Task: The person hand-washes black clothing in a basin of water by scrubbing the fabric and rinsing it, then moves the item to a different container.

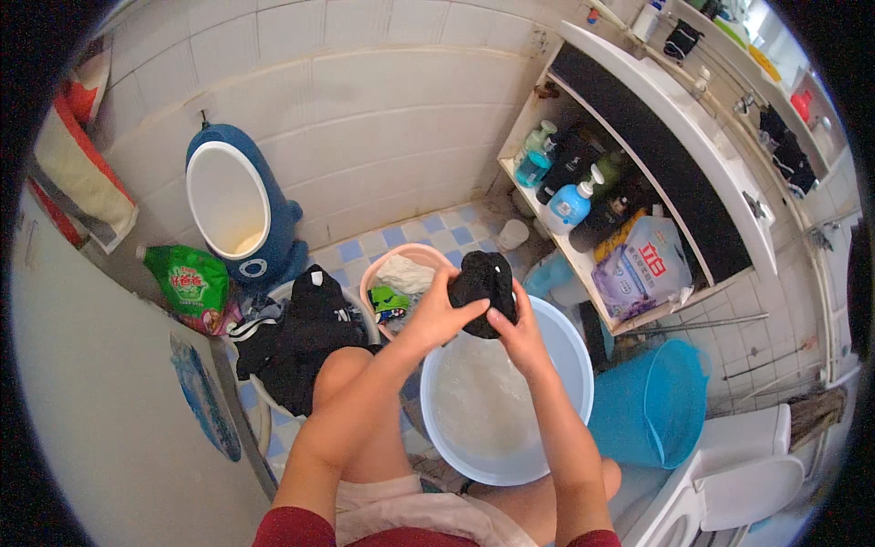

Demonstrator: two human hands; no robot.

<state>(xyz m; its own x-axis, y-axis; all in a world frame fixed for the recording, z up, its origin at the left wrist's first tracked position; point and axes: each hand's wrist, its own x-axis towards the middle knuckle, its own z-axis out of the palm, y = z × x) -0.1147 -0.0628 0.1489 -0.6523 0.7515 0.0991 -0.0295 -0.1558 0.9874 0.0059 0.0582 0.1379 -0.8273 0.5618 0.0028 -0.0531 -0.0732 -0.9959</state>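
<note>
A bunched black cloth item, too crumpled to name more exactly, is held between both my hands above a light blue basin. My left hand grips its left side, thumb across the front. My right hand pinches its lower right side. Cloudy, sudsy water fills the basin below. Left of the basin, a pink basin contains pale cloth and a green patterned piece. Farther left, black clothes with white marks are heaped over another basin.
A blue child's urinal hangs on the tiled wall, with a green detergent bag below it. Right of me stand an open cabinet with a blue pump bottle and a purple-white pouch, a blue bucket and a white toilet.
</note>
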